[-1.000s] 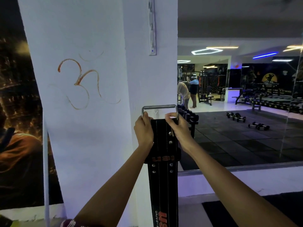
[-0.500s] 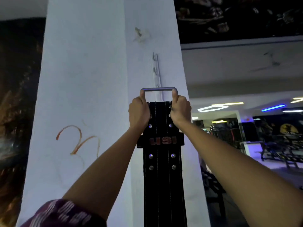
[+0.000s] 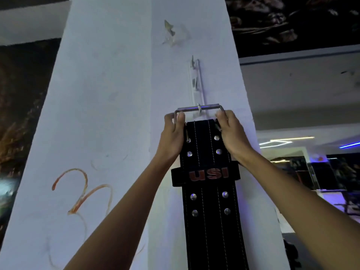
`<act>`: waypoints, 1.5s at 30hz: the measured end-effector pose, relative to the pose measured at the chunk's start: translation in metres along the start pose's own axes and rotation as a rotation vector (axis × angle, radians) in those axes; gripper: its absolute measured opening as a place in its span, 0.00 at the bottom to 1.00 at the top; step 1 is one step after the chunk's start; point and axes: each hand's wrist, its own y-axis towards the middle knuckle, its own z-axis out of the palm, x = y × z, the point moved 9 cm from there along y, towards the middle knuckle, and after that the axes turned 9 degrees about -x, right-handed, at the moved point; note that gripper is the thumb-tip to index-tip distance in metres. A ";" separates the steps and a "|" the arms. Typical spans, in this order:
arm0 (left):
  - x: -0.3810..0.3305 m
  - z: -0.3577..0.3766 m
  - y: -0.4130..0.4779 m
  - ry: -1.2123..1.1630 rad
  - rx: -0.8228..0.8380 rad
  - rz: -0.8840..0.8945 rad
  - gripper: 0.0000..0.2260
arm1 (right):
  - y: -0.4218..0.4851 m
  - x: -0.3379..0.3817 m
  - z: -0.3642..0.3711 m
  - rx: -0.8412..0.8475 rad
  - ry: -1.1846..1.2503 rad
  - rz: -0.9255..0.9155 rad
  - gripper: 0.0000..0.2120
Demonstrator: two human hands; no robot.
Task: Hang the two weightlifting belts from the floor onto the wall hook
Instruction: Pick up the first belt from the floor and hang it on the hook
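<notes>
A black weightlifting belt (image 3: 209,221) with metal rivets and a red "USI" loop hangs straight down against the white pillar. My left hand (image 3: 173,133) grips the left side of its top end and my right hand (image 3: 230,133) grips the right side. The steel buckle bar (image 3: 199,109) sits across the lowest hook (image 3: 198,108) of a white vertical hook rail (image 3: 195,80) screwed to the pillar; the hook's tip shows above the bar. A second belt is not in view.
The white pillar (image 3: 109,117) has an orange painted symbol at lower left and a chipped spot above the rail. A dark mural lies left, and a mirror with gym lights and equipment lies right.
Both hands have raised the belt from chest height up the pillar. The buckle bar now rests at the rail's lowest hook, and the view has tilted upward.
</notes>
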 end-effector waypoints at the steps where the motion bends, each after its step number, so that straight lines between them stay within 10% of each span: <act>1: 0.004 0.000 -0.014 -0.137 0.118 -0.017 0.14 | -0.008 -0.005 0.002 0.085 0.153 0.041 0.11; 5: 0.019 -0.006 -0.037 -0.305 0.318 -0.007 0.20 | -0.015 -0.008 -0.005 0.337 0.330 0.114 0.12; 10: 0.017 -0.017 0.002 -0.216 -0.031 -0.179 0.16 | 0.005 0.007 -0.014 0.074 0.124 0.099 0.14; 20: 0.012 -0.004 0.004 -0.092 -0.019 -0.277 0.14 | 0.002 -0.006 -0.004 0.098 0.018 0.189 0.20; 29: 0.063 -0.017 -0.158 -0.211 -0.037 -0.054 0.11 | -0.190 -0.076 -0.040 0.075 0.247 0.292 0.12; 45: 0.177 -0.041 -0.404 0.056 0.067 -0.574 0.12 | -0.410 -0.145 -0.127 -0.201 -0.105 0.691 0.12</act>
